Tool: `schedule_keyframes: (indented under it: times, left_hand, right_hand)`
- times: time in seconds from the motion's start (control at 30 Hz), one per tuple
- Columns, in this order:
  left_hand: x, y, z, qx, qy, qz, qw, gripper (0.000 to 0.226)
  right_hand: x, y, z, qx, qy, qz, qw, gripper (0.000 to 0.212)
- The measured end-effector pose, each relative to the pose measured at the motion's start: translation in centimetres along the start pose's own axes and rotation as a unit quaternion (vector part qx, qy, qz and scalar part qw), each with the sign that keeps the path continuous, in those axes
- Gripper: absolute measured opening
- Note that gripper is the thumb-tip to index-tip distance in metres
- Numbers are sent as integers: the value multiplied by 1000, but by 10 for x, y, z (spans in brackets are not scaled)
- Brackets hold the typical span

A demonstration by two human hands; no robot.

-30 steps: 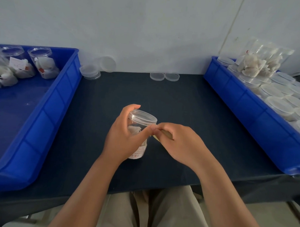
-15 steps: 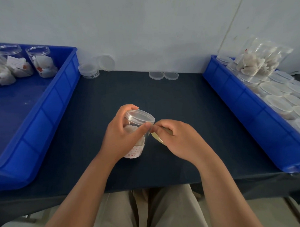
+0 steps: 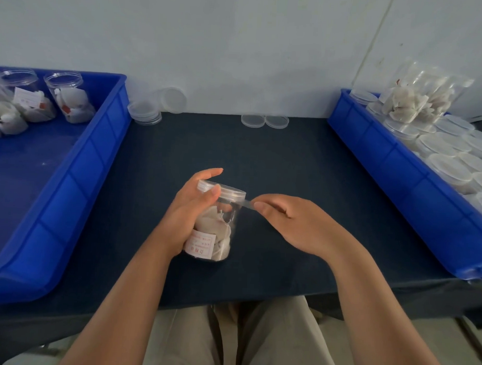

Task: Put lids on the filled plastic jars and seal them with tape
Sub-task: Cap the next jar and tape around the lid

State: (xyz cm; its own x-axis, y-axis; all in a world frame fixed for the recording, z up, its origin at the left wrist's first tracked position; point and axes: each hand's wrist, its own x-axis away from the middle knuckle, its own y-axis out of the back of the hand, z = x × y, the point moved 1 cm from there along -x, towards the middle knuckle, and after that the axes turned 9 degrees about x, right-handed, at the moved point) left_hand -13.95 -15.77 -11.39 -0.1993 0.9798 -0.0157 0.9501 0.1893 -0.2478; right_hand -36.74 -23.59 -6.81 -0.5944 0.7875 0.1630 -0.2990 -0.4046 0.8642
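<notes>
Left hand [image 3: 189,216] has its grip wrapped round the filled plastic jar [image 3: 219,230] at the middle of the dark desk [image 3: 290,156], thumb pressed on the rim of the clear lid [image 3: 228,190] seated on top. Right hand [image 3: 295,225], just beside, pinches a strip of clear tape [image 3: 247,203] running to the lid's edge. Two loose lids [image 3: 264,121] lie by the wall.

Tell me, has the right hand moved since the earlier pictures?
Yes. Against the two loose lids by the wall, the right hand has drawn slightly rightward, off the jar; a tape strip spans the gap.
</notes>
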Motion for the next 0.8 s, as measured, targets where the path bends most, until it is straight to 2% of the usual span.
schedule_keyframes:
  times: [0.1, 0.23, 0.37, 0.53, 0.57, 0.63, 0.73, 0.8]
  left_hand:
    - [0, 3, 8, 50, 32, 4, 998, 74]
    - [-1, 4, 15, 52, 41, 35, 997, 89]
    - [-1, 6, 10, -25, 14, 16, 999, 69]
    - [9, 3, -3, -166, -41, -60, 983, 40]
    - [12, 1, -5, -189, -31, -51, 980, 42]
    - [17, -8, -6, -215, 11, -44, 975, 62]
    - [20, -24, -7, -312, 1, -117, 943, 101]
    - [23, -31, -7, -371, -15, -151, 916, 108]
  right_hand:
    - [-3, -5, 5, 12, 8, -17, 1000, 43]
    - [-3, -11, 9, 8, 20, -18, 1000, 51]
    - [-1, -15, 14, -2, 32, -45, 998, 51]
    - [8, -28, 18, 2, 3, -116, 993, 58]
    - [9, -31, 20, 5, -3, -127, 992, 61]
    - [14, -36, 24, 18, -5, -141, 990, 65]
    - [21, -39, 33, 48, 2, -148, 988, 72]
    - [23, -39, 37, 62, 3, -150, 987, 75]
